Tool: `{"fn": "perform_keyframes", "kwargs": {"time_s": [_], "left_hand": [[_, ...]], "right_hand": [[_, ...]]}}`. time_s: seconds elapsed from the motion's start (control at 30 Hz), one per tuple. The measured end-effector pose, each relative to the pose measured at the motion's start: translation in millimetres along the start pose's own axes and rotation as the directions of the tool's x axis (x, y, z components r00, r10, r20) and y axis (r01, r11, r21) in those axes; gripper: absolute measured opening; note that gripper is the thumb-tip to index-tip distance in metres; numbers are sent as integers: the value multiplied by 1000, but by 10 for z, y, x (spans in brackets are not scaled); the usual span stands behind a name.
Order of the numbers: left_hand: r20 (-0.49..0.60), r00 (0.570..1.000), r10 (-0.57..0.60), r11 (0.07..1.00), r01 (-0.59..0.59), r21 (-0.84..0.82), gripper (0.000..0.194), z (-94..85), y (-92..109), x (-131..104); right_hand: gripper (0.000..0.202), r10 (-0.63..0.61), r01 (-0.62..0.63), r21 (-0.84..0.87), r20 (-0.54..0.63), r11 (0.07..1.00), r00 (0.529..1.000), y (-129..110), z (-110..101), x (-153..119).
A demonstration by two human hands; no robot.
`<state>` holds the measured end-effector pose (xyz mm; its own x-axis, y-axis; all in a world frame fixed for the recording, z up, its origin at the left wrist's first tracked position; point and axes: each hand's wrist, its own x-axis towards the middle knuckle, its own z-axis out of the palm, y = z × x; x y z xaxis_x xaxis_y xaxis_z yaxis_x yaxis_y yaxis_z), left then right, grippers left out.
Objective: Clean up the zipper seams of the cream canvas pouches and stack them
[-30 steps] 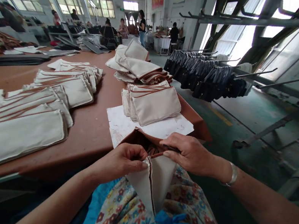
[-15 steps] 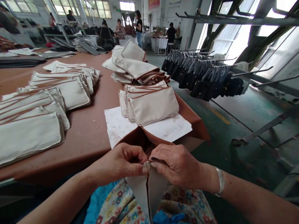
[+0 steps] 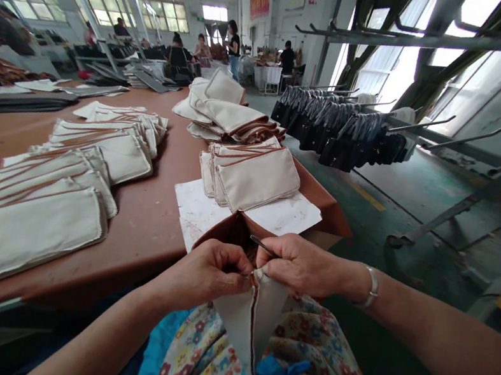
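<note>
A cream fabric piece [image 3: 229, 324] with a brown-edged seam hangs down over my lap, pinched at its top. My left hand [image 3: 213, 275] is closed on its upper left edge, thumb and fingertips pressed together. My right hand [image 3: 298, 264] is closed on the top right edge, close beside the left fingertips. Out of the right hand sticks a thin dark tool [image 3: 262, 245], its tip pointing up and left; its kind does not show clearly. Just beyond my hands, an open brown pocket [image 3: 219, 224] hangs at the table edge.
White paper sheets [image 3: 189, 202] lie on the brown table [image 3: 152, 196] under a stack of cream pouches [image 3: 256, 179]. More cream pieces [image 3: 218, 107] are heaped behind, and rows of pouches [image 3: 29, 232] lie left. On the right stands a metal rack [image 3: 466, 200] with black bags [image 3: 338, 132]. Several people are farther back.
The dark tool has swung up in my right hand and more of it shows. Both hands and the fabric top have shifted slightly to the right.
</note>
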<state>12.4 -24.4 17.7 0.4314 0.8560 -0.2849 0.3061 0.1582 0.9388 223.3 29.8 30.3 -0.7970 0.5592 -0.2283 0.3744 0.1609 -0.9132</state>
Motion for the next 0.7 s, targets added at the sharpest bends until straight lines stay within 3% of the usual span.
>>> {"fn": "perform_keyframes", "kwargs": {"time_s": [0.13,0.2,0.3,0.37,0.43,0.53,0.7], "left_hand": [[-13,1000,15,1000,-15,-2,24,10,-20,36],[-16,1000,27,1000,-27,12,22,13,-36,38],[-75,994,78,995,-74,66,16,24,-52,8],[-145,972,186,974,-162,160,11,39,-49,-28],[-188,923,336,907,-264,327,6,57,-38,-67],[-136,858,496,753,-346,560,13,77,-25,-113],[-43,826,562,558,-340,757,23,92,-89,-155]], "right_hand": [[15,-154,147,-87,-76,985,985,-11,40,-5],[17,-172,160,-108,-108,981,979,18,64,5],[13,-99,100,9,-99,995,990,69,61,27],[15,-15,22,141,-53,990,998,89,40,39],[17,66,-58,250,-22,967,998,91,19,47],[14,114,-102,317,-19,943,993,74,7,51],[14,120,-98,319,-50,943,991,58,40,36]]}}
